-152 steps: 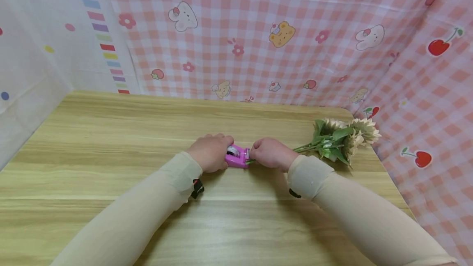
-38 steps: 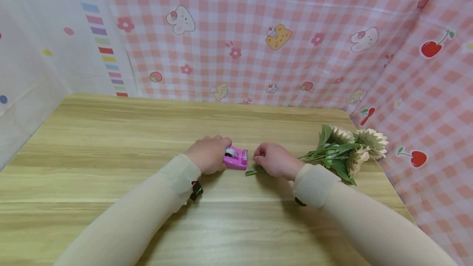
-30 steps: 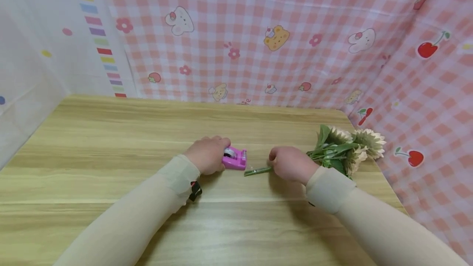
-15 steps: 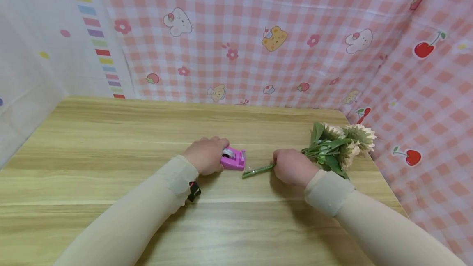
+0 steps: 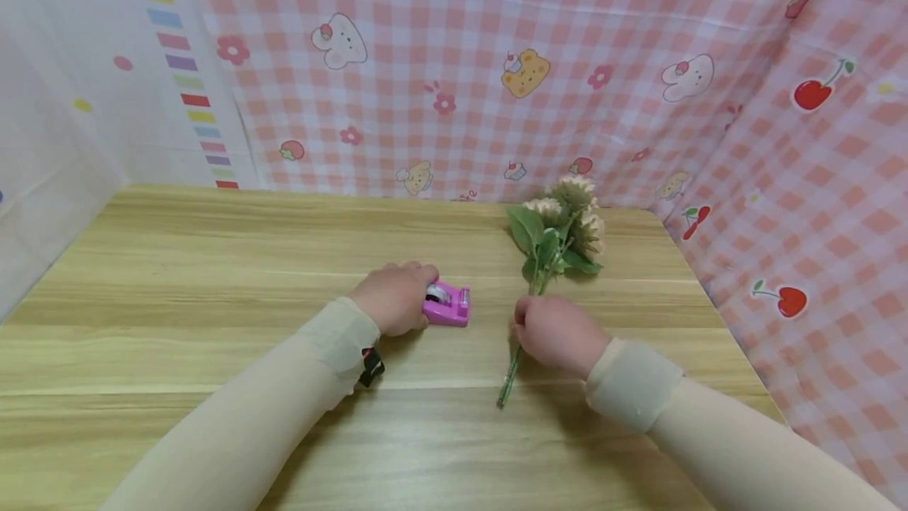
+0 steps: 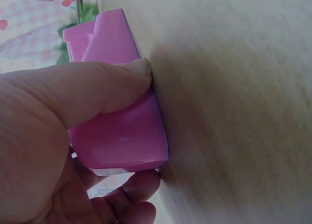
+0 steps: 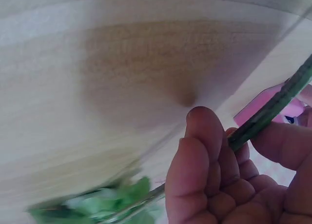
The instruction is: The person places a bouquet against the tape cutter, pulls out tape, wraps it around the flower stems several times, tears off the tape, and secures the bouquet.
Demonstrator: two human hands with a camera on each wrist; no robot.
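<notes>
My left hand [image 5: 394,298] grips a pink tape dispenser [image 5: 448,305] by its rear end, thumb along one side and fingers round the other, as the left wrist view shows. The dispenser sits on the table with its cutter end pointing right. My right hand [image 5: 560,333] pinches the green stems [image 7: 273,107] of a small bunch of pale flowers [image 5: 567,219]. In the head view the blooms and leaves point away toward the back, and the stem ends [image 5: 507,385] point toward me. A clear shine of tape shows on the lower stems.
The wooden table [image 5: 213,274] runs back to a pink checked cloth [image 5: 426,61] hung as a wall. Another checked cloth [image 5: 837,219] closes off the right side, and a white cloth [image 5: 57,140] the left.
My right hand has slid along the stems away from the dispenser. The bunch has swung from lying rightward to pointing toward the back. My left hand stays on the dispenser.
</notes>
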